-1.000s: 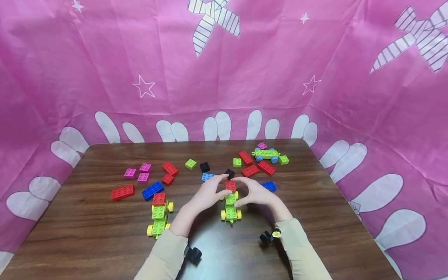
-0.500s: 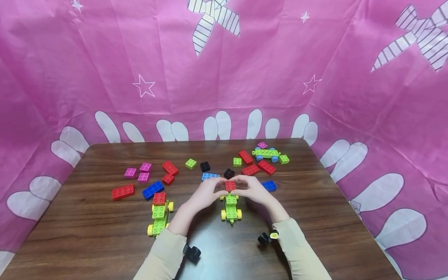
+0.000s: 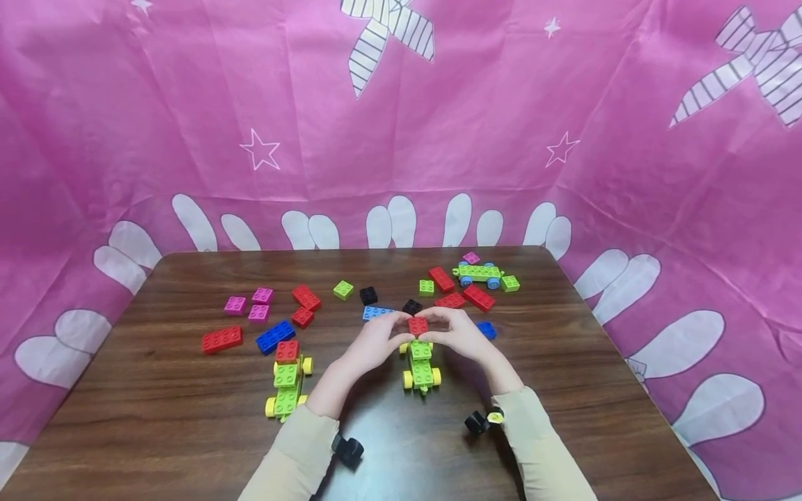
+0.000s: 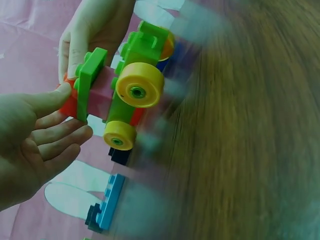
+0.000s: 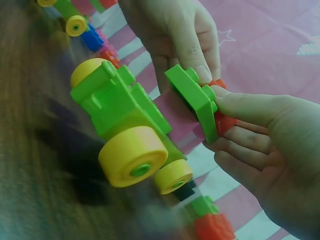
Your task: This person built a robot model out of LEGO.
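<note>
Both hands meet at a red brick (image 3: 418,326) on top of a toy car (image 3: 422,376) in the middle of the table. My left hand (image 3: 374,342) pinches the brick from the left, my right hand (image 3: 460,335) from the right. In the left wrist view, a green piece (image 4: 92,75) lies just under the red brick, and a pink brick (image 4: 102,90) lies below that, on the green base with yellow wheels (image 4: 140,85). The right wrist view shows my thumb on the red brick (image 5: 226,122); some fingertips are hidden behind it.
A similar red-topped car (image 3: 287,379) stands at left. Behind the hands lie a light blue brick (image 3: 378,313) and black bricks (image 3: 368,296). Pink bricks (image 3: 262,296) and a blue brick (image 3: 276,337) lie left; a blue-wheeled base (image 3: 478,273) stands far right.
The fingers and thumbs of both hands have closed in on the red brick from either side. The car with the brick has shifted slightly right and away.
</note>
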`<state>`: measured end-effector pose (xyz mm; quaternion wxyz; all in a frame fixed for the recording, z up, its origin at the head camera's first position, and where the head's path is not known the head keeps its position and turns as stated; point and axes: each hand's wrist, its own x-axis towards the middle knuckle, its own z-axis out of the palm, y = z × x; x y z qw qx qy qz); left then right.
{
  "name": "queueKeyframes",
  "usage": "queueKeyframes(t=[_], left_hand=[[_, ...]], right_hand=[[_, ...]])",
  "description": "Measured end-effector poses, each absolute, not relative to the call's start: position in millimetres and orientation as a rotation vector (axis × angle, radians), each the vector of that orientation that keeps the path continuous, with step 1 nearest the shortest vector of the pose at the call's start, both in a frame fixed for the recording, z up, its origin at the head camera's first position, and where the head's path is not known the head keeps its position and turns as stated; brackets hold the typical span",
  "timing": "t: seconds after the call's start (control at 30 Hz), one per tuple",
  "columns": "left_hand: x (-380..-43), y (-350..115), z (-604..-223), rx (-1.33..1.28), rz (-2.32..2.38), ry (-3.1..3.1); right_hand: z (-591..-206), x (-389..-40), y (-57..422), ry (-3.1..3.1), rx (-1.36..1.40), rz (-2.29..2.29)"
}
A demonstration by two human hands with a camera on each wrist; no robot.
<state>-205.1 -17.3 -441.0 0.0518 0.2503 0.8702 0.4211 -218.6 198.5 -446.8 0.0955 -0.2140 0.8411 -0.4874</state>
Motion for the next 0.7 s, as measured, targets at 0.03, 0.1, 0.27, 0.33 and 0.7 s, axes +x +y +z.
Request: queueKeyframes(t=[0.03, 0.1, 0.27, 0.33, 0.7], left_hand=[[-206, -15, -440, 0.764, 1.282, 2.650], [-207, -11, -438, 0.774, 1.281, 2.659], [-212, -1, -433, 0.791, 1.271, 2.667], [-213, 3, -432, 0.792, 1.258, 2.668], [-218, 18, -441, 0.785, 1.251, 2.639]], right_hand=[[-445, -219, 200, 2.500, -0.627, -1.442], [-440, -219, 203, 2.515, -0.618, -1.434], [-433, -222, 212, 2.543, -0.616, -1.403], [-433, -223, 216, 2.555, -0.617, -1.385], [-444, -227, 235, 2.527, -0.664, -1.427]])
